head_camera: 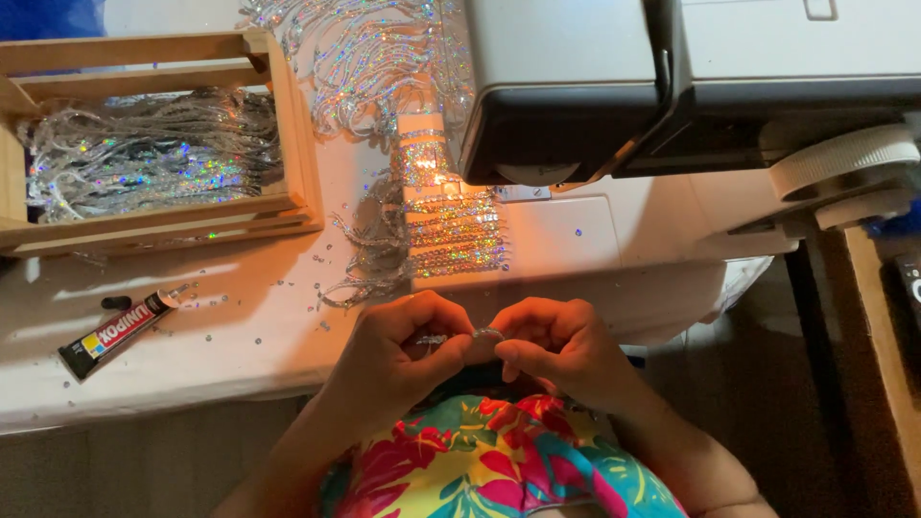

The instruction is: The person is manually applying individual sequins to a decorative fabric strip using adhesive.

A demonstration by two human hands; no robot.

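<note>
I pinch a short sequin strand [460,337] between both hands, left hand [398,360] and right hand [556,350] clamped close so it stays taut. Finished strands [451,235] lie at 12 o'clock under the sewing machine [576,86]; the glue tube [115,334] waits at 9 on the worktop [240,336].

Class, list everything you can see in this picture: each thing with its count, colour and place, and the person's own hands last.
sewing machine: one, white and grey, top right on the table
wooden crate: one, light wood, top left, filled with sequin strands
sequin strands: many, silver iridescent, under and left of the machine
glue tube: one, black, red and yellow, left on the table
table: one, white, strewn with loose sequins
left hand: one, pinching a short sequin strand
right hand: one, pinching the same strand
</note>
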